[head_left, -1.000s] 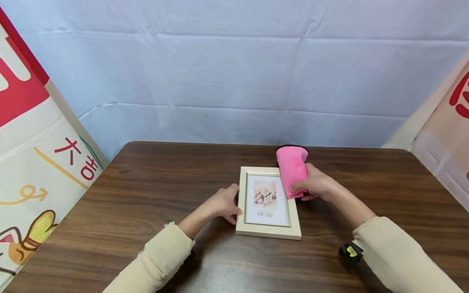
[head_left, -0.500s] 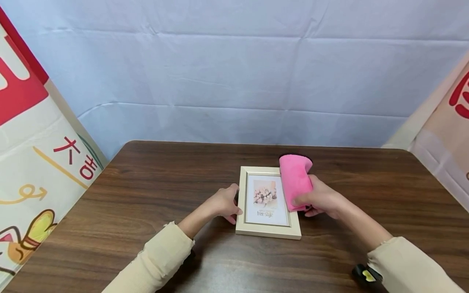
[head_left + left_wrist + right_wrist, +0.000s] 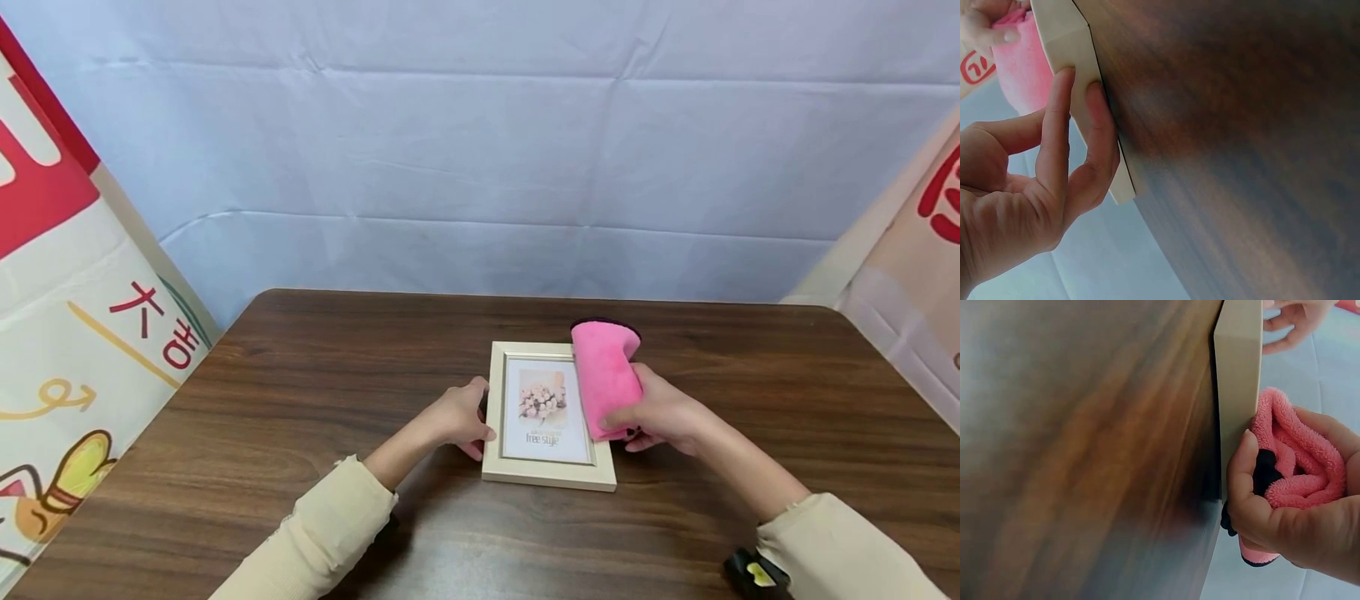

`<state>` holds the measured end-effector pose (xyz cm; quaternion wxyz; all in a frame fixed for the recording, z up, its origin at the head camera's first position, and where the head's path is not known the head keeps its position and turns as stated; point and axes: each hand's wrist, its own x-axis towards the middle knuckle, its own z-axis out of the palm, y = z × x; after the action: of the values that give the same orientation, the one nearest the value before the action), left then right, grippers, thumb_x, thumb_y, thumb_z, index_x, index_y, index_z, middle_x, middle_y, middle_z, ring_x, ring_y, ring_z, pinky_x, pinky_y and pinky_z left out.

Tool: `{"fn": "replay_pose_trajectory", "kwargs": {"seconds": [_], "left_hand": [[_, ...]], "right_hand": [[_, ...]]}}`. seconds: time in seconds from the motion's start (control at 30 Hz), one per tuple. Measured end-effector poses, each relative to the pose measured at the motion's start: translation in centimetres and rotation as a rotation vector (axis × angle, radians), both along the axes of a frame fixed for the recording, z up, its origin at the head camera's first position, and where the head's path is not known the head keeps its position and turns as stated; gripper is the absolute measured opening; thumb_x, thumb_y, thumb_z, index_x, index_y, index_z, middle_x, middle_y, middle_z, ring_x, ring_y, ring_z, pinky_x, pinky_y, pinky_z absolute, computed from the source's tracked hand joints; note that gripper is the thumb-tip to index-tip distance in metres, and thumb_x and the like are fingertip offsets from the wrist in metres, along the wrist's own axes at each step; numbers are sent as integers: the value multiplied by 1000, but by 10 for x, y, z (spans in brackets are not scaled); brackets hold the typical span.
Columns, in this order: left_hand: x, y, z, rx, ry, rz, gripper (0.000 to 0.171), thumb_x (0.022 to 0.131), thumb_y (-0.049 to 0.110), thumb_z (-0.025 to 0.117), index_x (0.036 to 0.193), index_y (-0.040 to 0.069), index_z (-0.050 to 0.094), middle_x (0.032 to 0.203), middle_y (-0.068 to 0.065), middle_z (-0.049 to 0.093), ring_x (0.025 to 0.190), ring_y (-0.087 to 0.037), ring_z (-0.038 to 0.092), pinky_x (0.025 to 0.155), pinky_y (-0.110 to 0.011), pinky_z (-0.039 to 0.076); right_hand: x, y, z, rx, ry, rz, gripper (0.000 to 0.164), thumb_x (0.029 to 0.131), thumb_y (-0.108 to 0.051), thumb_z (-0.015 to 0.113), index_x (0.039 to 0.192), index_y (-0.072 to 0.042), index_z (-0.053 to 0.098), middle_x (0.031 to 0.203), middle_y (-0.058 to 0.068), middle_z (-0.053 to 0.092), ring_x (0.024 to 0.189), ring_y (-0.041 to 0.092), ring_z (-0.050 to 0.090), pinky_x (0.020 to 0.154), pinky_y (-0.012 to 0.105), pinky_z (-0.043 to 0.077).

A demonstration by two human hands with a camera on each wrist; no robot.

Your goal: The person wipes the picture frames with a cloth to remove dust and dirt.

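Observation:
A cream picture frame (image 3: 549, 473) with a flower print lies face up on the table. My left hand (image 3: 454, 414) holds its left edge; in the left wrist view, fingertips (image 3: 1064, 78) press against the frame's side (image 3: 1079, 50). My right hand (image 3: 666, 412) grips a folded pink cloth (image 3: 602, 367) with dark trim, which lies over the frame's right edge. Seen from the right wrist, the cloth (image 3: 1307, 487) is bunched in layers between thumb and fingers, against the frame's side. Part of the frame's right border is hidden under the cloth.
The brown wooden table (image 3: 337, 350) spreads out on both sides of the frame. Behind it hangs a pale blue-white sheet (image 3: 480, 150). A printed banner (image 3: 82, 333) stands at the left, another (image 3: 922, 275) at the right.
My right hand has slid the pink cloth down along the frame's right edge toward me, with most of that motion in the first half second. The left hand and the frame have stayed put.

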<state>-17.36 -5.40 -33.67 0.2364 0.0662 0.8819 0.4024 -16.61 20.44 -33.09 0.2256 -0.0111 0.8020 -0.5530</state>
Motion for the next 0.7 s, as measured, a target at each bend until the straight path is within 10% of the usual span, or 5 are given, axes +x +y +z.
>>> {"fn": "replay_pose_trajectory", "kwargs": {"seconds": [0.37,0.7], "left_hand": [[1,-1,-1,23,-1,4,59,79,-10,64,129,-3,35,77,-15,51,53,-23,61,48,-30,57],[0,-2,1,15,-2,11,59,78,-10,65,129,-3,35,77,-15,51,53,-22,61,48,-30,57]], "right_hand": [[-30,1,-2,-25,-19,-5,73,78,-7,69,125,4,15,98,18,47,68,21,59,60,37,58],[-23,3,-1,-24,-33,13,78,77,-8,68,128,4,12,97,19,47,69,23,58,60,38,57]]}}
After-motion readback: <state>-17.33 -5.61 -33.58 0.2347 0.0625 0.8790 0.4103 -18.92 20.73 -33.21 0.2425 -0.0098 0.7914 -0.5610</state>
